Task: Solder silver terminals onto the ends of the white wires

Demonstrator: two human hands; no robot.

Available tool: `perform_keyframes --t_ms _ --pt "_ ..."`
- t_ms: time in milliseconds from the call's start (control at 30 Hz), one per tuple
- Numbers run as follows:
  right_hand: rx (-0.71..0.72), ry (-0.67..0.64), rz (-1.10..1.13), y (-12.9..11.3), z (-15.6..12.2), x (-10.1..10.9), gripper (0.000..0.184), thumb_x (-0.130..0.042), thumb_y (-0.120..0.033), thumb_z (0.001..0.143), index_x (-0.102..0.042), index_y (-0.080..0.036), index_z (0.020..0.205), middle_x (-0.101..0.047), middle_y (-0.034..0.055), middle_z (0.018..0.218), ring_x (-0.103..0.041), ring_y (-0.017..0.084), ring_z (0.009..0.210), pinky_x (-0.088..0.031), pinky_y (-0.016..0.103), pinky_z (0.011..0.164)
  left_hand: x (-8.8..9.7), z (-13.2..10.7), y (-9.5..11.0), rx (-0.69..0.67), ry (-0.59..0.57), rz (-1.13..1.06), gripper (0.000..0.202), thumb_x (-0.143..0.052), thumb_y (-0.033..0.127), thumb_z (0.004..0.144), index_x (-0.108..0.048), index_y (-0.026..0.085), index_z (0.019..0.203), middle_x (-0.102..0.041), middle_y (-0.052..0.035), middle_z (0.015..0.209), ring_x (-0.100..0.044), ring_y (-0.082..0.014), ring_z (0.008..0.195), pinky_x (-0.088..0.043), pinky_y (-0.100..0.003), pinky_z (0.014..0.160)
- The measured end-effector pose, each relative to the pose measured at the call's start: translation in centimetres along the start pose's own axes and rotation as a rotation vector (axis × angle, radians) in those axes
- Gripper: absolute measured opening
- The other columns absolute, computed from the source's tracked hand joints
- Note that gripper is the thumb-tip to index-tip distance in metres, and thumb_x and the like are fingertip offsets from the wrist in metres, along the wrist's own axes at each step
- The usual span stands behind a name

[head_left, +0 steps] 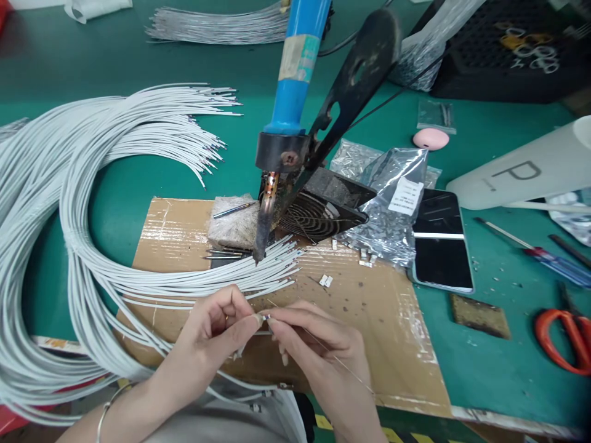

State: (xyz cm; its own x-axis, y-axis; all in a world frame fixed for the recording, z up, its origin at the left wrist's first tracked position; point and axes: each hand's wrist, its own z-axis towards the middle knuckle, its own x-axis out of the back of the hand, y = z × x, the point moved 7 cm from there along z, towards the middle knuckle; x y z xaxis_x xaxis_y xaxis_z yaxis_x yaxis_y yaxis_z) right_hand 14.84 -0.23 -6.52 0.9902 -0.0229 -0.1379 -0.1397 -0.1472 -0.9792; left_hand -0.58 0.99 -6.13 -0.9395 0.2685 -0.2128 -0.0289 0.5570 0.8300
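Observation:
My left hand (219,341) is closed in a pinch over the front of the cardboard sheet, on the end of a white cable. Opposite it, my right hand (318,354) pinches the same small white cable end (265,317), their fingertips nearly touching. Dark and coloured specks show at that tip, mostly hidden by the fingers. A thin silvery wire (344,363), perhaps solder, runs through my right hand and trails toward the wrist. Above both hands, a blue-handled soldering iron (289,101) hangs tip down in a black holder (353,80).
Bundled white cables (78,203) curve across the left, some ends lying on the cardboard (388,344). Small white connectors (325,281) lie near a plastic bag (392,215). A fan (314,215) stands behind. Rightward are a phone (441,246), screwdriver (549,261) and scissors (561,335).

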Motion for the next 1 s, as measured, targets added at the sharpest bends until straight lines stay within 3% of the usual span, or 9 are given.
perform_keyframes --t_ms 367,667,833,1000 --pt "0.018 -0.071 -0.015 0.0 -0.1 0.1 0.019 -0.074 -0.020 0.093 -0.085 -0.034 0.100 -0.068 -0.0006 0.073 -0.057 0.008 0.055 -0.044 0.017 0.047 0.2 0.1 0.2 0.014 -0.049 -0.003 0.034 -0.073 0.044 0.093 -0.059 0.019 0.075 -0.042 0.0071 0.061 -0.025 -0.0109 0.058 -0.018 -0.028 0.054" --pt "0.332 -0.156 -0.298 -3.6 -0.1 0.0 0.027 -0.071 -0.005 0.090 -0.080 -0.028 0.102 -0.075 -0.0008 0.082 -0.067 0.012 0.070 -0.052 0.022 0.061 0.5 0.2 0.3 0.066 -0.049 0.035 0.025 -0.077 0.034 0.085 -0.063 0.018 0.073 -0.047 0.0046 0.061 -0.030 -0.0109 0.057 -0.018 -0.026 0.053" --pt "0.362 -0.262 -0.396 -4.5 0.1 -0.1 0.026 -0.069 -0.004 0.092 -0.077 -0.026 0.103 -0.074 -0.0007 0.085 -0.066 0.012 0.071 -0.054 0.024 0.064 0.7 0.2 0.6 0.071 -0.065 0.131 0.025 -0.076 0.036 0.086 -0.066 0.018 0.073 -0.047 0.0035 0.061 -0.030 -0.0107 0.056 -0.018 -0.026 0.052" --pt "0.480 -0.256 -0.554 -5.7 -0.3 -0.5 0.024 -0.066 0.000 0.091 -0.072 -0.020 0.104 -0.074 0.0024 0.087 -0.066 0.013 0.074 -0.055 0.024 0.067 0.7 0.2 1.7 0.017 -0.061 0.219 0.018 -0.073 0.029 0.089 -0.070 0.017 0.076 -0.058 0.0009 0.067 -0.035 -0.0100 0.056 -0.023 -0.025 0.051"
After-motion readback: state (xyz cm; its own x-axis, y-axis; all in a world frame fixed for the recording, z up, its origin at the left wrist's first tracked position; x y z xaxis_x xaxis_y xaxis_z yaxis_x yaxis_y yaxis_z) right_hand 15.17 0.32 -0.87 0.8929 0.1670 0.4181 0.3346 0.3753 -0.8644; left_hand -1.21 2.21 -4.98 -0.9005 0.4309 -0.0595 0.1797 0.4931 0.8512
